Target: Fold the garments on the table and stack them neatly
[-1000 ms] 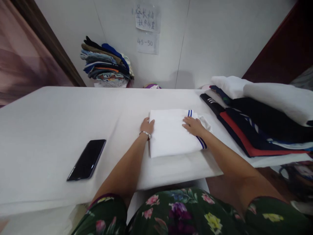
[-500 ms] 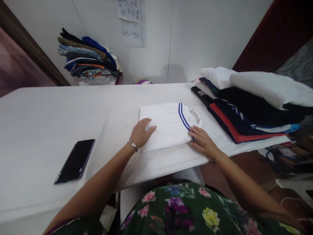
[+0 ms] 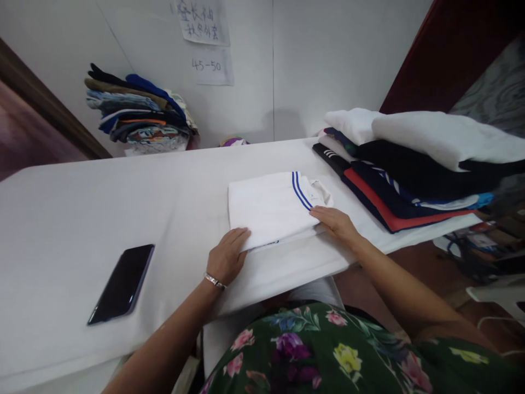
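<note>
A white shirt (image 3: 266, 202) with two blue stripes lies folded in a rectangle on the white table, its collar pointing right. My left hand (image 3: 227, 255) is at the near left corner, fingers over the top and thumb at the edge, gripping the cloth. At the near right corner, beside the stripes, my right hand (image 3: 336, 223) has its fingers over the fold; its thumb is hidden beneath. Along the near edge a lower layer shows, with a bit of dark blue.
A black phone (image 3: 122, 284) lies on the white table (image 3: 180, 200) to the left. Folded dark, red and white clothes (image 3: 410, 180) are stacked at the right. Another clothes pile (image 3: 141, 112) stands at the back left against the wall, below paper signs (image 3: 211, 65).
My left hand has slid from the shirt's top to its near left corner. My right hand has moved slightly up at the near right edge. The near edge now shows a lower layer.
</note>
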Demonstrator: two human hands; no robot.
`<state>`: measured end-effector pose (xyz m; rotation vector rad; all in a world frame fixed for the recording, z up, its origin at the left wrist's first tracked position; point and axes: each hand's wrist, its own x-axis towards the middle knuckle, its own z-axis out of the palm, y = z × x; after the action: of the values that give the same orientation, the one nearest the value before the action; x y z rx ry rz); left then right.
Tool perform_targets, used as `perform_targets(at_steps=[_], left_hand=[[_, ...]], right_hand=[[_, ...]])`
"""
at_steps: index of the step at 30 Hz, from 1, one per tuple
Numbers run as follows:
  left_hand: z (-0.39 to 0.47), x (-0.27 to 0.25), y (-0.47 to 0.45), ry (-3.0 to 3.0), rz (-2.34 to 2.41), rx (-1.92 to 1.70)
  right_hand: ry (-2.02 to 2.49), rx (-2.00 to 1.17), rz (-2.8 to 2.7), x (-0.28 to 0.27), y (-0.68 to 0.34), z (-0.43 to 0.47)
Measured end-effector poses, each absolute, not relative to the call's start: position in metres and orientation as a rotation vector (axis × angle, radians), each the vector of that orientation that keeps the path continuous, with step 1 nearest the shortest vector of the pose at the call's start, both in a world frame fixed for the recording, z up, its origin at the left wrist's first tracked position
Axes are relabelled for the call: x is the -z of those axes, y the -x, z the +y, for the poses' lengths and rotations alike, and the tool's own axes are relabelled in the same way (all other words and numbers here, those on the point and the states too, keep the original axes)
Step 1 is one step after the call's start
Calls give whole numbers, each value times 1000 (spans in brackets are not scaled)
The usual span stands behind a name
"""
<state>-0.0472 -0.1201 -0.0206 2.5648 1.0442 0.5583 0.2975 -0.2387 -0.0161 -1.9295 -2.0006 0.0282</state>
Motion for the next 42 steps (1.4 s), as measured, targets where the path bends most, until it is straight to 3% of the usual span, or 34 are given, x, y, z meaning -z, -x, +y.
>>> perform_targets(at_steps=[12, 22, 33, 42], left_hand=[[-130, 22, 46, -2679, 1039, -436], [-123, 32, 53, -3031, 880, -588], [-123, 36, 59, -3024, 809, -606], [-97, -2, 41, -2845, 865, -698]], right_hand=[[1931, 15, -2063, 32, -302, -251], [1641, 143, -2124, -5, -237, -237], [2001, -78, -2139, 22, -250, -201], [2013, -39, -2025, -8, -235, -178]])
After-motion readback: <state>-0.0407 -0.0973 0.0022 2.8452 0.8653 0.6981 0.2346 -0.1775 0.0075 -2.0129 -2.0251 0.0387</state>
